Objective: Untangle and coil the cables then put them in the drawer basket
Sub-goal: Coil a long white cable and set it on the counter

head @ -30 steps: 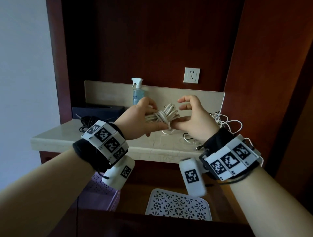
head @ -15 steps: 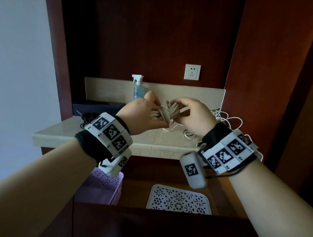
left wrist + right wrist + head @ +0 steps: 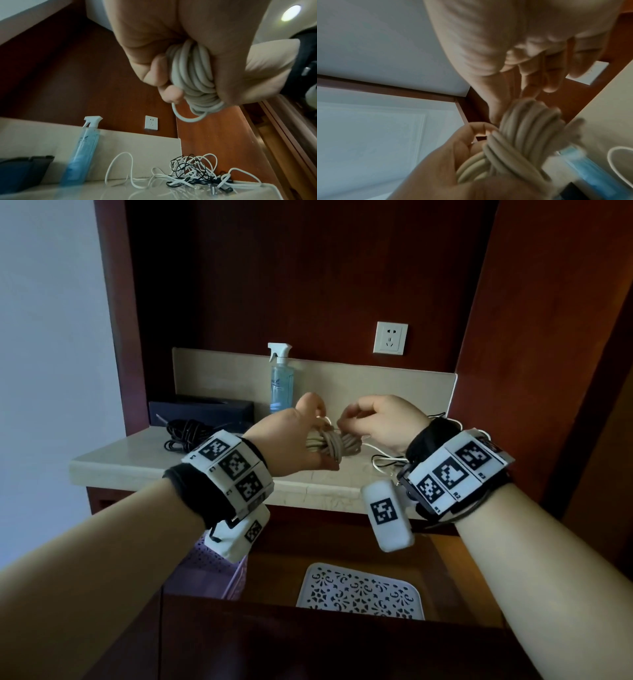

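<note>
A beige cable bundle (image 3: pixel 334 445) is held above the marble counter (image 3: pixel 137 470). My left hand (image 3: pixel 294 436) grips one end of the coil (image 3: pixel 193 75) with fingers and thumb curled round it. My right hand (image 3: pixel 376 419) is just right of it, fingers curled, pinching the cable's loose end at the top of the bundle (image 3: pixel 522 135), where turns cross the coil. A tangle of white and black cables (image 3: pixel 197 171) lies on the counter's right side. A coiled black cable (image 3: pixel 185 433) lies at the left. Below, a purple basket (image 3: pixel 205 573) and a white basket (image 3: pixel 359 590) sit in the open drawer.
A blue spray bottle (image 3: pixel 281 381) stands at the back of the counter, a black box (image 3: pixel 202 410) to its left. A wall socket (image 3: pixel 391 337) is above. Wooden panels close in both sides. The drawer's dark front edge (image 3: pixel 308 621) lies nearest me.
Both hands rose slightly with the bundle. My right hand turned over the top of the coil and its fingers went from spread to curled, carrying the loose end round the bundle.
</note>
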`<state>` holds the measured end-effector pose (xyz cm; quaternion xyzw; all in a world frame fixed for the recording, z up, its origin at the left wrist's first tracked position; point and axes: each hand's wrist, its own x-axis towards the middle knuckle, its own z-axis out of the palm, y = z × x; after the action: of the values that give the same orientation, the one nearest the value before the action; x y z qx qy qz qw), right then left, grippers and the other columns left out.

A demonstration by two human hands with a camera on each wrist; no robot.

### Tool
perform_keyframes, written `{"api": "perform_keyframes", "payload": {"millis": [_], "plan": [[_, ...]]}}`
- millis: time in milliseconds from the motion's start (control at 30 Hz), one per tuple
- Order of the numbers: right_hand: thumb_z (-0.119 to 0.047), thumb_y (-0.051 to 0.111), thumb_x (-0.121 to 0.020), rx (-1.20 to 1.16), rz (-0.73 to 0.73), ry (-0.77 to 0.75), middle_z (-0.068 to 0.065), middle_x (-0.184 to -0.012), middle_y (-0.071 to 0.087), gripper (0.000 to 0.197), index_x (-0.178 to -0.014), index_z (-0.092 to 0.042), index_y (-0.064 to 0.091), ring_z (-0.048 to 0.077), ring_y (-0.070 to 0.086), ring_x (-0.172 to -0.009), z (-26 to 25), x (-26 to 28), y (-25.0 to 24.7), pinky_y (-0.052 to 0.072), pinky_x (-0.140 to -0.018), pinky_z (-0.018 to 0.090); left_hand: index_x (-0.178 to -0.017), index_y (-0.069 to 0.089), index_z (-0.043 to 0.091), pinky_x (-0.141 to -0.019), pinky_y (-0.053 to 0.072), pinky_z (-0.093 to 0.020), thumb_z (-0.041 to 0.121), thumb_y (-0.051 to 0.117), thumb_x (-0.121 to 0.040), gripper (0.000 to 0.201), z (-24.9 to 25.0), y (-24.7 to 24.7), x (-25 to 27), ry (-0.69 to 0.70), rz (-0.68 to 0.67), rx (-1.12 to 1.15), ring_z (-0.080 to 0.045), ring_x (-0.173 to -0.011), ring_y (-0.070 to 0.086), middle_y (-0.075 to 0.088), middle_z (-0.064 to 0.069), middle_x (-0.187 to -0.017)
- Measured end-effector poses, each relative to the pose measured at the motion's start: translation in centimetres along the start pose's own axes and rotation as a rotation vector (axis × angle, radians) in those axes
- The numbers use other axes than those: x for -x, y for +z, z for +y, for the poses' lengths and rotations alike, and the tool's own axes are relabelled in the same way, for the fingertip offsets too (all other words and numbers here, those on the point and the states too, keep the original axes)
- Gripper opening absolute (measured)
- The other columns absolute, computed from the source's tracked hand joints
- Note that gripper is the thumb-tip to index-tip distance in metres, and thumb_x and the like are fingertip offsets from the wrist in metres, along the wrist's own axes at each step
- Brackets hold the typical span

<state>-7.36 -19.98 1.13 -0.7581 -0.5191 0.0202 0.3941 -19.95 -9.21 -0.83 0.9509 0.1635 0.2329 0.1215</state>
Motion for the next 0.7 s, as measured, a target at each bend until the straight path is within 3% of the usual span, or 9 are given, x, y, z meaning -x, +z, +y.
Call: {"api": "perform_keyframes", "payload": {"millis": [100,233,333,367,433,467,533,633,700], "plan": [[-0.020,0.062,-0.087,0.018,0.122,-0.134,-0.005,-0.074,0.059,0.014,-0.075,-0.024,0.056,0.015,0.056,-0.074,-0.3,0.2,0.6,0.046,-0.078,0.030,-0.117,0.042,0.014,-0.070,0.042,-0.024,0.049,0.072,-0.074,0.063,0.0,0.0,0.1,-0.083,-0.033,-0.038,-0.012,-0.085,0.054,0.054,0.003,-0.104],[-0.024,0.059,-0.089,0.065,0.228,-0.276,-0.006,-0.074,0.060,0.016,-0.075,-0.027,0.052,0.020,0.059,-0.076,-2.0,0.6,1.6,0.047,-0.081,0.038,-0.106,0.056,0.007,-0.083,0.049,-0.029,0.043,0.064,-0.084,0.043,0.0,0.9,-0.4,-0.052,-0.197,-0.126,-0.019,-0.094,0.060,0.062,-0.005,-0.102],[-0.019,0.057,-0.090,0.051,0.238,-0.383,-0.007,-0.072,0.056,0.010,-0.082,-0.018,0.052,0.017,0.054,-0.071,-3.4,1.0,1.9,0.046,-0.072,0.033,-0.112,0.061,0.011,-0.070,0.047,-0.022,0.039,0.059,-0.089,0.036,-0.1,0.7,-0.8,-0.008,-0.191,-0.209,-0.019,-0.098,0.064,0.067,-0.005,-0.106],[-0.019,0.057,-0.090,0.036,0.257,-0.401,-0.008,-0.070,0.055,0.010,-0.082,-0.017,0.052,0.015,0.054,-0.069,-3.6,1.0,1.8,0.046,-0.070,0.031,-0.118,0.058,0.011,-0.069,0.046,-0.019,0.035,0.057,-0.092,0.035,0.0,0.4,-1.1,-0.040,-0.213,-0.189,-0.019,-0.101,0.063,0.066,-0.005,-0.111],[-0.019,0.056,-0.091,0.017,0.281,-0.425,-0.007,-0.070,0.056,0.010,-0.083,-0.016,0.052,0.014,0.054,-0.068,-3.7,1.0,1.6,0.045,-0.069,0.030,-0.144,0.033,0.015,-0.085,0.047,-0.023,0.019,0.045,-0.098,0.047,0.5,0.0,-1.6,-0.161,-0.241,-0.138,-0.019,-0.119,0.053,0.053,-0.004,-0.134],[-0.019,0.057,-0.091,0.026,0.284,-0.433,-0.008,-0.070,0.056,0.009,-0.083,-0.017,0.052,0.015,0.055,-0.069,-3.7,0.9,1.6,0.045,-0.069,0.029,-0.149,0.016,0.015,-0.093,0.043,-0.026,0.013,0.038,-0.100,0.054,0.2,0.0,-2.1,-0.127,-0.294,-0.235,-0.020,-0.127,0.045,0.041,-0.004,-0.144],[-0.018,0.058,-0.090,0.044,0.277,-0.440,-0.012,-0.070,0.053,0.009,-0.083,-0.017,0.052,0.014,0.054,-0.071,-3.6,0.8,1.6,0.044,-0.069,0.028,-0.150,0.003,0.012,-0.096,0.040,-0.027,0.008,0.031,-0.100,0.057,0.0,0.3,-2.5,-0.080,-0.310,-0.396,-0.020,-0.132,0.038,0.027,-0.006,-0.152],[-0.018,0.061,-0.088,0.079,0.208,-0.466,-0.014,-0.071,0.051,0.006,-0.085,-0.016,0.056,0.007,0.049,-0.068,-3.2,0.4,1.4,0.042,-0.067,0.023,-0.151,0.006,0.018,-0.099,0.040,-0.026,0.012,0.031,-0.101,0.056,-1.3,0.7,-3.6,-0.098,-0.258,-0.330,-0.018,-0.130,0.041,0.031,0.001,-0.150],[-0.017,0.064,-0.085,0.128,0.145,-0.493,-0.014,-0.078,0.051,0.004,-0.087,-0.014,0.061,0.003,0.049,-0.072,-2.8,0.1,1.2,0.041,-0.069,0.020,-0.138,0.035,0.011,-0.078,0.048,-0.017,0.022,0.040,-0.100,0.040,-1.7,1.6,-4.0,-0.222,-0.178,0.002,-0.009,-0.099,0.061,0.057,-0.001,-0.122]]}}
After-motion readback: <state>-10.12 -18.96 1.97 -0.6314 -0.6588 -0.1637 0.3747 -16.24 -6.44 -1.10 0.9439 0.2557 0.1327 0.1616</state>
